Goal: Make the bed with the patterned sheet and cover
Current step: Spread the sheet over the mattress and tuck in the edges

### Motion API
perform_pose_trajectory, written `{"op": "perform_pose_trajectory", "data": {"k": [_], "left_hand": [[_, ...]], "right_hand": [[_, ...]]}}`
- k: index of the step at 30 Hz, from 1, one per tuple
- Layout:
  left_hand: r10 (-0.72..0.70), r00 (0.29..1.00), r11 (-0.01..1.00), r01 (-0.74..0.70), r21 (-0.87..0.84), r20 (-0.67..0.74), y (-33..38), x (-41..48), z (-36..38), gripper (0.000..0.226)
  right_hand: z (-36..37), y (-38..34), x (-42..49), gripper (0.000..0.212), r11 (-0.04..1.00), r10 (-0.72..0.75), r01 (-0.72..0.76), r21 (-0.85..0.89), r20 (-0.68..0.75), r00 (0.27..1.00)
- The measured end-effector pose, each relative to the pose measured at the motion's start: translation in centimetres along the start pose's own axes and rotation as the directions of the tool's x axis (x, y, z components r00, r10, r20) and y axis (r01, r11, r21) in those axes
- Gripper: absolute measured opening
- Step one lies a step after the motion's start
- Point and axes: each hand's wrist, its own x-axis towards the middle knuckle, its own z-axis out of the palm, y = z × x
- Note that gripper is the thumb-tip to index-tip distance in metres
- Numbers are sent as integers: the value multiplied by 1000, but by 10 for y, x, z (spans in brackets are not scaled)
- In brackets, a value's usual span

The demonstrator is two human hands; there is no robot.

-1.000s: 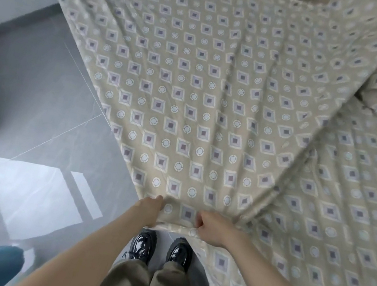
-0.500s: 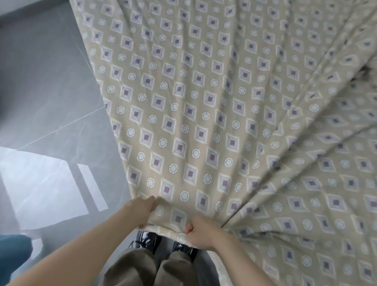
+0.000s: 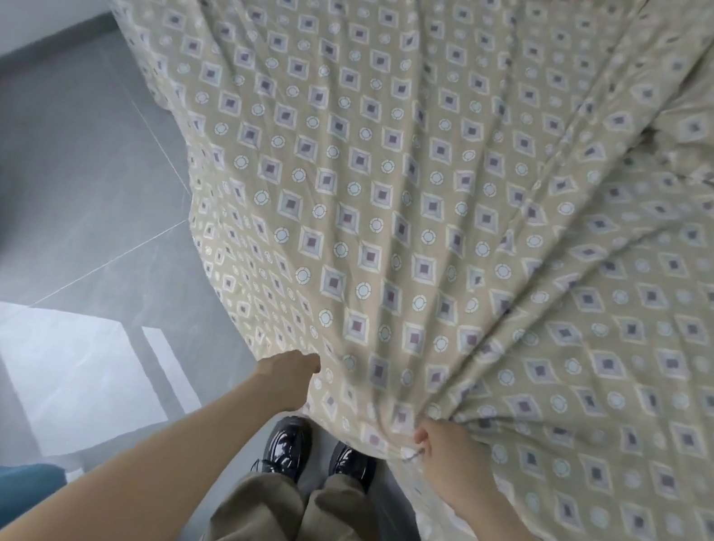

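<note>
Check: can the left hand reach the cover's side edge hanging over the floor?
Likely yes: the left hand grips the cover at its near corner, and that edge runs away from it over bare floor, nothing between.

The beige diamond-patterned cover (image 3: pixel 387 170) spreads rumpled over the bed, its near edge bunched and lifted.

Beige cover (image 3: pixel 412 161), purple diamond-and-circle print; grey floor (image 3: pixel 75 182); black shoes (image 3: pixel 288 446).
</note>
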Motion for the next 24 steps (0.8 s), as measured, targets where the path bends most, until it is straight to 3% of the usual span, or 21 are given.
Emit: {"op": "perform_pose_trajectory", "data": {"k": [8,15,20,24], "left_hand": [[147,989,989,-147,-4,-10,54,-20,-27,50],[272,962,962,-272,-2,37,104,-24,-21,49],[339,940,940,-341,30,47,142,-12,1,49],[406,914,912,-405,64,1,172,1,19,50]], "right_hand": [[-8,37,-55,30,990,140,-140,-9,-21,990],[6,71,-89,47,966,197,-200,-161,-36,980],[25,98,-95,76,958,287,-288,-12,-42,957],[39,114,-89,78,945,327,-325,41,-74,942]]}}
